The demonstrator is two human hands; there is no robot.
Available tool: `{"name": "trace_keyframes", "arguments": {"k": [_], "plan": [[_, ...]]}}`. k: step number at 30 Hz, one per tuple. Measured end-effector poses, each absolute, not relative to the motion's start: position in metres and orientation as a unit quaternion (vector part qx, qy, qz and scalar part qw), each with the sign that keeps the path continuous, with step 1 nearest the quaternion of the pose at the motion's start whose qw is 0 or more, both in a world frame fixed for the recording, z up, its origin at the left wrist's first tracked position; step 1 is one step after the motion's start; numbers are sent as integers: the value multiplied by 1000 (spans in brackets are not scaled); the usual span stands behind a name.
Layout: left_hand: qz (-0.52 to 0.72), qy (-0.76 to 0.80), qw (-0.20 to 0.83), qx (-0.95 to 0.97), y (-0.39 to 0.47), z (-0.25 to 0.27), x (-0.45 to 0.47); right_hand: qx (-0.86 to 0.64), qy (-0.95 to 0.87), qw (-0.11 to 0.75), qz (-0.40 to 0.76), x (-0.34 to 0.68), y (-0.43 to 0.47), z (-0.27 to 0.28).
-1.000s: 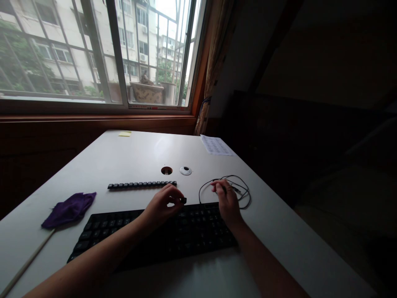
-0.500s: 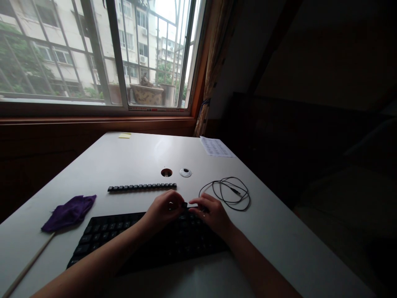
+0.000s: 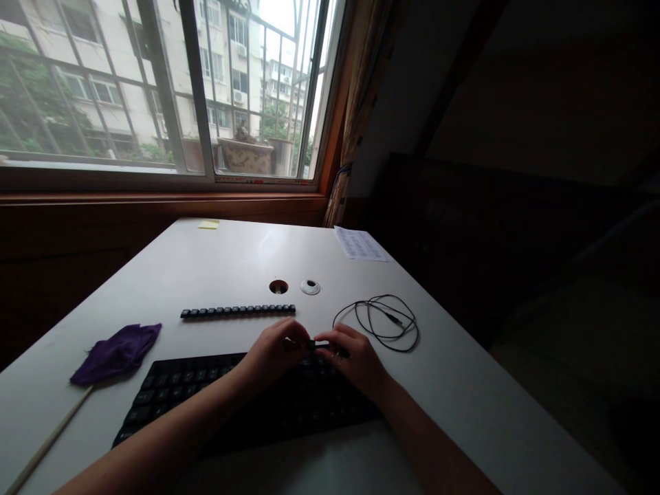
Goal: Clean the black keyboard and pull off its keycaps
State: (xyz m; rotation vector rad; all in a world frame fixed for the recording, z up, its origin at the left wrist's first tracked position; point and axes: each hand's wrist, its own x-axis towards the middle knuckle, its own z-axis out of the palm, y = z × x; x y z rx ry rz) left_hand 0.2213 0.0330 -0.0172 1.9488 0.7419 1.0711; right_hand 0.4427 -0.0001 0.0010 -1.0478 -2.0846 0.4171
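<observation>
A black keyboard (image 3: 180, 385) lies in front of me, partly hidden by my forearms. Over its far edge, my left hand (image 3: 281, 344) pinches a small black keycap (image 3: 311, 344) between thumb and fingers. My right hand (image 3: 350, 350) faces it from the right, closed on a thin dark object (image 3: 324, 346) that reaches toward the keycap; its kind is too dark to make out. Beyond the hands, a row of black keycaps (image 3: 237, 311) stands lined up on the white table.
A coiled black cable (image 3: 379, 330) lies right of the hands. At left are a purple cloth (image 3: 121, 354) and a pale stick (image 3: 51, 436). Farther off are a round hole (image 3: 279, 287), its white cover (image 3: 310, 287), a printed sheet (image 3: 361, 245) and a yellow note (image 3: 209, 224).
My right fingers have closed in toward the keycap, and the thin dark object now bridges the gap between both hands. The keycap sits slightly lower. The view has shifted a little.
</observation>
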Motion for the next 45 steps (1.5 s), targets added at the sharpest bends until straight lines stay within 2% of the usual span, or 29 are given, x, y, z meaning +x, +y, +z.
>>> {"name": "trace_keyframes", "arguments": {"k": [12, 21, 34, 45], "plan": [[396, 311, 389, 772, 32, -15, 222, -423, -822, 360, 125, 444, 1, 0], [311, 307, 277, 856, 26, -11, 223, -503, -795, 319, 118, 462, 29, 10], [300, 337, 274, 849, 29, -12, 222, -514, -827, 193, 124, 442, 106, 5], [298, 319, 275, 857, 28, -14, 224, -511, -829, 178, 140, 438, 132, -9]]}}
